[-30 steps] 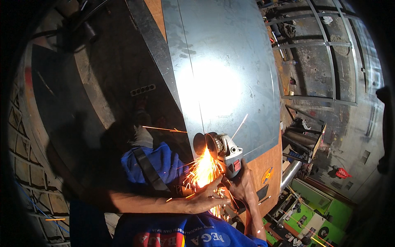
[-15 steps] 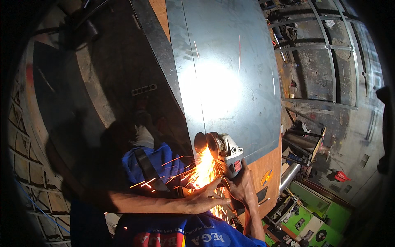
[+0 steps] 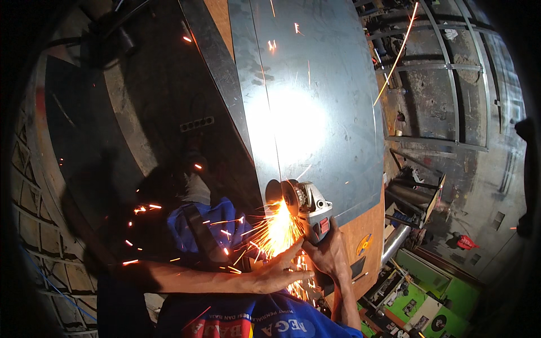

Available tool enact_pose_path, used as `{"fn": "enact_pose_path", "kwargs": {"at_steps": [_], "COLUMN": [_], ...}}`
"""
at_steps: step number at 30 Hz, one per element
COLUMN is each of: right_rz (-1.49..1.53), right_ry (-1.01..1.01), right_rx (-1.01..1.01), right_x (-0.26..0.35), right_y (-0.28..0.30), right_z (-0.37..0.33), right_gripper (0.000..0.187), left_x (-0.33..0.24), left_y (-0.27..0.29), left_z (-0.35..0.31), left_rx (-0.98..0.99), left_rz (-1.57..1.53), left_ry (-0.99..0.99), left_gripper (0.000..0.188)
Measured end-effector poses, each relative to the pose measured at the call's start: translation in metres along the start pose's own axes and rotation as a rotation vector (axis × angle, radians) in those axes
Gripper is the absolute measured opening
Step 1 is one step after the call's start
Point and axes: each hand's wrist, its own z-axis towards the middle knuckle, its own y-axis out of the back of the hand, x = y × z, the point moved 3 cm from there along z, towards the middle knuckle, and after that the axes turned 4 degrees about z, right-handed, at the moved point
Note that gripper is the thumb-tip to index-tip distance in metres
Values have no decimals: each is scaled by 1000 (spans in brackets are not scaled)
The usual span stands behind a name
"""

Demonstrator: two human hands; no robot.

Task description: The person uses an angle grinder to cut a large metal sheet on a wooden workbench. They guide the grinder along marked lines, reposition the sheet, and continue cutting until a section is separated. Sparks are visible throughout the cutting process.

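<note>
My right hand [image 3: 331, 254] is closed around the body of an angle grinder [image 3: 316, 209] with a pale metal head and a red patch. The grinder's disc [image 3: 289, 194] stands on edge at the near left end of a large grey metal sheet [image 3: 332, 152], in line with a thin dark line on it. Orange sparks [image 3: 282, 228] pour from the disc towards me. My left hand [image 3: 276, 274] reaches across below the sparks, fingers stretched out and apart, beside the right hand. Whether its fingertips touch the grinder is hidden by glare and overlap.
A wooden board [image 3: 369, 225] lies under the sheet, with a yellow disc [image 3: 365, 243] on it. A blue cloth [image 3: 208, 225] with a dark strap lies at the left. Welded metal frames [image 3: 455, 101] and a green panel [image 3: 459, 298] are at the right.
Sparks now scatter wider, to the left and over the sheet. The grinder and both hands have hardly moved.
</note>
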Motion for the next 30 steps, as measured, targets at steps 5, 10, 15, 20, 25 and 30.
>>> {"fn": "enact_pose_path", "kwargs": {"at_steps": [5,10,15,20,25,30], "right_rz": [53,99,127,67,137,-22], "right_ry": [-19,-39,129,-16,40,-89], "right_rx": [7,40,24,39,-21,5], "right_x": [8,0,2,10,27,28], "right_y": [1,-1,-1,0,2,5], "right_z": [1,4,5,6,2,5], "right_gripper": [66,62,75,72,72,74], "left_x": [2,0,-9,-17,-28,-29], "left_y": [4,3,4,7,9,11], "left_z": [3,7,-2,-4,-4,-8], "left_rx": [-44,-16,-46,-11,-5,-19], "left_rz": [146,6,-72,-48,-59,-7], "left_ry": [-8,-74,-37,48,-9,40], "left_gripper": [108,107,94,103,91,97]}}
